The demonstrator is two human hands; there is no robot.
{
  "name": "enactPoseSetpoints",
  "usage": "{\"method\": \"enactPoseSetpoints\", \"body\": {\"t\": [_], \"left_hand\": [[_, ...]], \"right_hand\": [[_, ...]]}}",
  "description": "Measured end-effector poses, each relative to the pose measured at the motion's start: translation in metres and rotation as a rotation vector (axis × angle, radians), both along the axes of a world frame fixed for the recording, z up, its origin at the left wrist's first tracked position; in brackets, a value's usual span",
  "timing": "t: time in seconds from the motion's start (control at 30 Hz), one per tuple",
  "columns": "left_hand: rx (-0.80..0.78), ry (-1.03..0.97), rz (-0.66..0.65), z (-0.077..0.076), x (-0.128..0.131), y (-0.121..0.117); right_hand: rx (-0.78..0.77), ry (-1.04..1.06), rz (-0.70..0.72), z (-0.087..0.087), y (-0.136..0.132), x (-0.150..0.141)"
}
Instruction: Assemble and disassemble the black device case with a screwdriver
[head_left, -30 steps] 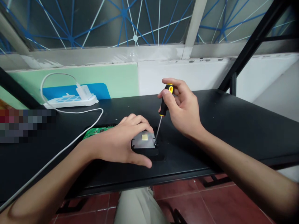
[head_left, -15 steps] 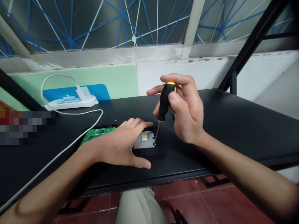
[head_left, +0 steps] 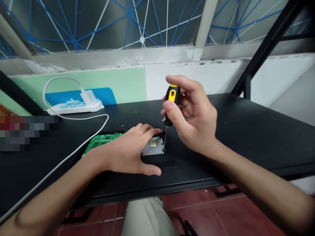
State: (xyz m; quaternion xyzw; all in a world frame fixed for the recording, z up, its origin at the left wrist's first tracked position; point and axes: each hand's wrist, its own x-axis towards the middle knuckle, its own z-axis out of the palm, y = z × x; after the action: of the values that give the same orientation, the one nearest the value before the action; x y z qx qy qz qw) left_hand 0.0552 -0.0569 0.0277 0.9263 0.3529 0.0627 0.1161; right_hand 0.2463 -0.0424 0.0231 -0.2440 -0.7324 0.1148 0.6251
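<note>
My right hand [head_left: 197,114] is closed around the black and yellow handle of a screwdriver [head_left: 169,114], its index finger resting over the top end. The screwdriver stands nearly upright, slightly tilted, with its tip at the right front corner of a silver metal plate [head_left: 154,150]. A small pale yellow square pad [head_left: 153,143] sits on that plate. My left hand [head_left: 133,150] lies spread across the black device, thumb in front of the plate and fingers behind it. Left of this hand, a green circuit board [head_left: 100,140] shows in a black casing; my palm hides part of the device.
A white power strip [head_left: 76,107] with a charger [head_left: 88,97] plugged in stands at the back left. Its white cable [head_left: 71,157] runs forward across the black table [head_left: 246,131]. Tiny white bits lie behind my left hand. A black frame post rises at the right.
The screwdriver handle has turned, so its yellow inlay now faces me. My right fingers have curled in closer around it. My left hand stays spread over the device.
</note>
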Motion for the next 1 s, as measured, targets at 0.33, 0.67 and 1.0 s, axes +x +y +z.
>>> {"method": "enactPoseSetpoints", "body": {"t": [0.33,0.67,1.0], "left_hand": [[0.018,0.018,-0.019,-0.0011,-0.0015,0.0008],[0.023,-0.004,-0.037,-0.0027,-0.0025,0.0019],[0.024,0.007,-0.040,-0.0033,-0.0034,0.0022]], "right_hand": [[-0.059,0.046,0.063,0.0008,-0.0016,0.0000],[0.036,0.023,-0.051,-0.0025,0.0053,0.0007],[0.000,0.035,0.059,0.0018,0.0024,0.0012]]}}
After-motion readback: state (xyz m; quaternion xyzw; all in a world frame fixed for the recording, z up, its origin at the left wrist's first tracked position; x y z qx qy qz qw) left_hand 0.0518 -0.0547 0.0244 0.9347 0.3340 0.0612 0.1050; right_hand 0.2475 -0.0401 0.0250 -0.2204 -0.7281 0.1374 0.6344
